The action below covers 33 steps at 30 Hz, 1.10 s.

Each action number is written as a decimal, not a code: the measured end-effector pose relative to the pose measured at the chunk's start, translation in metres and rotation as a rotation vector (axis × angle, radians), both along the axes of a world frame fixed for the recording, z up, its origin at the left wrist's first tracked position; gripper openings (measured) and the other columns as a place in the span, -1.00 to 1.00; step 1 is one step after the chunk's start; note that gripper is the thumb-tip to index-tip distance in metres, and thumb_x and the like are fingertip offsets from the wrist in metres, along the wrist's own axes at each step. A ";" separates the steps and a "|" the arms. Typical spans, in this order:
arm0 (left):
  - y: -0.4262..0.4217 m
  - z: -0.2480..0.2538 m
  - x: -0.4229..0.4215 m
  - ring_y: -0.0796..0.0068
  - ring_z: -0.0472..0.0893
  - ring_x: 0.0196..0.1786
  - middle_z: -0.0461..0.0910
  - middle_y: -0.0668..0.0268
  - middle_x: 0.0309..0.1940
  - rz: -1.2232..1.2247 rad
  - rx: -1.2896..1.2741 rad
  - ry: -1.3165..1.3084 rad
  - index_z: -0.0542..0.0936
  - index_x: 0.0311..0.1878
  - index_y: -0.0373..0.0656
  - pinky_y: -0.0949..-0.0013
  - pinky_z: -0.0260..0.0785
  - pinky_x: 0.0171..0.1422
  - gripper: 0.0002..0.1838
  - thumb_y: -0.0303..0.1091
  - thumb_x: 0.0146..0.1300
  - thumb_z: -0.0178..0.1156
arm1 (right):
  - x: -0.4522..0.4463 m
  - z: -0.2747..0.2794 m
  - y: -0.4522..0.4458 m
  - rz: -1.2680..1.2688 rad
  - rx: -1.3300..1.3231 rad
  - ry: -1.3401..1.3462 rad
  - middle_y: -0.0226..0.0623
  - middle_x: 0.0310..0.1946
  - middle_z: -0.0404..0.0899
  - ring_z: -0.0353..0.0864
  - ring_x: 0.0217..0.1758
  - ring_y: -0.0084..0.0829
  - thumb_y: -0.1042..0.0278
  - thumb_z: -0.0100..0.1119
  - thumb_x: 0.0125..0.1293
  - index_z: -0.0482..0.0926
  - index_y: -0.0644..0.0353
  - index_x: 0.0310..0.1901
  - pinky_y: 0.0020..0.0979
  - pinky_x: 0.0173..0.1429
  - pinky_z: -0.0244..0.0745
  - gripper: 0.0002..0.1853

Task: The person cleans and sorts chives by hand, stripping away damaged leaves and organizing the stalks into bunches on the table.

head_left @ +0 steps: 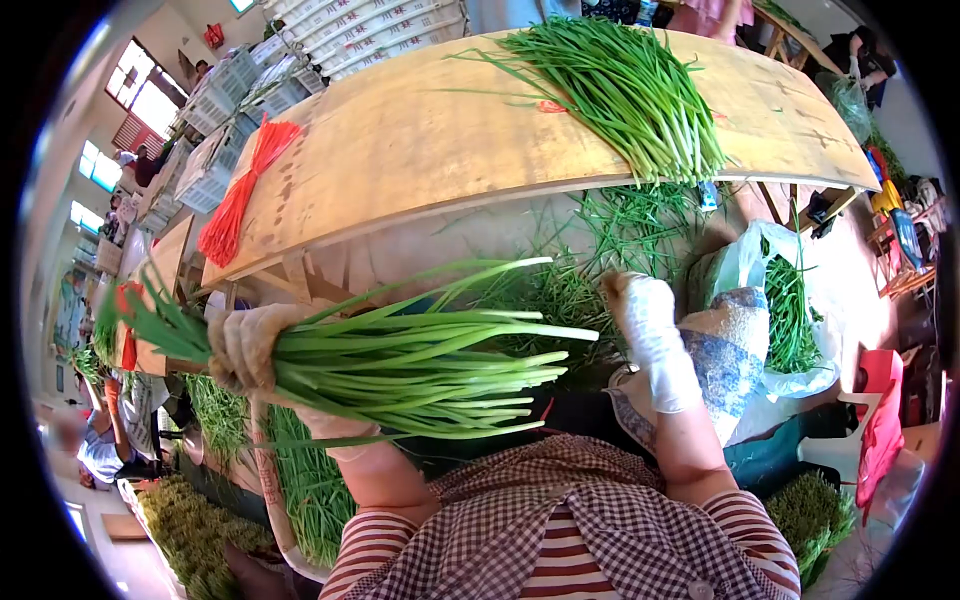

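- Left hand (245, 350), centre-left of frame: gloved fingers wrapped firmly round the green stalk bundle (430, 375), near its leafy end. Bundle is up off any surface, in front of the checked garment (450, 530); pale ends fan out toward frame centre, unsupported.
- Handling, my guess: light overall. Pale ends springy, leaf tips limp. Could be slick if damp; individual stalks would slide out. Bruises or creases if squeezed hard.
- Best hold, I'd say: full wrap nearer mid-length, other hand cupping the loose pale ends.
- Right hand (642, 310), right of centre: white-gloved, fingers curled nearly closed, apart from the bundle. Can't tell if anything's pinched inside.
- Clear plastic bag (735, 255), right of frame: greens inside, no print I can make out.
- Table (430, 140), upper frame: second bunch (630, 110) lying loose upper right, red strips (250, 190) at left end.
- White boxes (365, 35), stacked top left: repeated Chinese characters, look like 川林. Lens bends that edge badly, so don't quote me.
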<state>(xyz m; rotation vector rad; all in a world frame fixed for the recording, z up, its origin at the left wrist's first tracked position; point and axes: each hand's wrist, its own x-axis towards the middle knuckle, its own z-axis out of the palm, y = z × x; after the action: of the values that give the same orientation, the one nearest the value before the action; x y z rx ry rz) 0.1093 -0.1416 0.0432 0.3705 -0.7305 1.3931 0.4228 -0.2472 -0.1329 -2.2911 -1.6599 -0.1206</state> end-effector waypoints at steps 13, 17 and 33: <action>0.087 0.058 0.032 0.68 0.36 -0.57 0.26 0.50 -0.67 0.272 -0.385 0.728 0.30 -0.48 -0.02 0.54 0.18 -0.52 -0.74 -0.37 0.33 0.10 | -0.079 0.123 0.039 1.127 -0.273 1.578 -0.05 0.51 -0.09 -0.10 0.55 -0.36 -0.08 0.34 0.14 -0.37 0.22 0.50 -0.38 0.53 -0.11 0.20; 0.169 0.069 0.063 0.60 0.37 -0.58 0.31 0.48 -0.65 0.310 -0.581 0.957 0.38 -0.48 0.01 0.46 0.21 -0.52 -0.74 -0.21 0.29 0.18 | -0.120 0.168 0.083 0.580 -0.292 1.583 -0.15 -0.07 0.57 0.61 -0.08 -0.36 0.53 0.37 0.11 0.06 0.20 0.41 -0.40 -0.01 0.58 -0.13; 0.110 -0.070 -0.016 0.44 0.62 -0.07 0.61 0.25 -0.06 0.706 -0.700 1.342 0.55 0.04 -0.16 0.45 0.47 -0.01 -0.73 -0.36 0.29 0.21 | -0.059 0.165 0.125 0.053 0.322 0.148 -0.21 -0.25 0.66 0.68 -0.29 -0.26 0.22 0.34 0.15 0.63 0.09 -0.03 -0.32 -0.22 0.57 -0.66</action>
<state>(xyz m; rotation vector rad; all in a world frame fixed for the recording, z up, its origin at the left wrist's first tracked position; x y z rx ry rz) 0.0934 -0.0319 -0.0267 0.8899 1.0528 1.5322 0.3641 -0.1223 0.0321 -1.9670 -1.5023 -0.1869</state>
